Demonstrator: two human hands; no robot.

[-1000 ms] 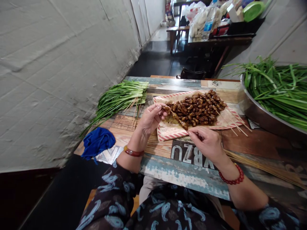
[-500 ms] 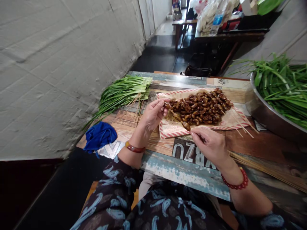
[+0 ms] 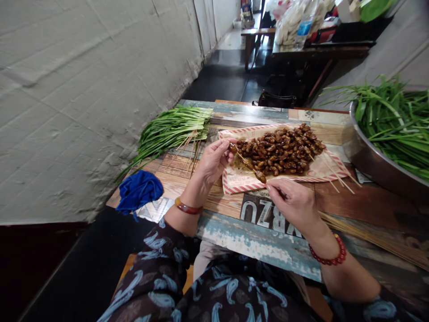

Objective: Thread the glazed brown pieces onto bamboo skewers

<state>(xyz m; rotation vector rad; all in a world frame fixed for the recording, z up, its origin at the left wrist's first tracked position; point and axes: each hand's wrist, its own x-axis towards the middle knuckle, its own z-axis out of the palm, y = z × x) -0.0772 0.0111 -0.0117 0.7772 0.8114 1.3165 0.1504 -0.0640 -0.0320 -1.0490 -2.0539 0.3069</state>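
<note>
Between my two hands, a thin bamboo skewer [image 3: 240, 156] slants down to the right, threaded with glossy brown pupa-like pieces. My left hand [image 3: 213, 161] is closed, its thumb and fingers pinching a brown piece at the upper left end. At the lower right end my right hand [image 3: 295, 201] is closed in a pinch on the skewer, just past the last piece. Behind it lies a pile of the same brown pieces [image 3: 284, 150] on red-striped paper [image 3: 234, 184]. Several bare skewer ends [image 3: 335, 176] stick out from the pile's right side.
Green leafy stalks [image 3: 170, 127] with skewers lie at the left near the wall. A blue cloth [image 3: 140, 191] rests at the table's left edge. A metal bowl [image 3: 365, 145] of long greens stands at the right. More bare skewers [image 3: 372, 237] lie in front of it.
</note>
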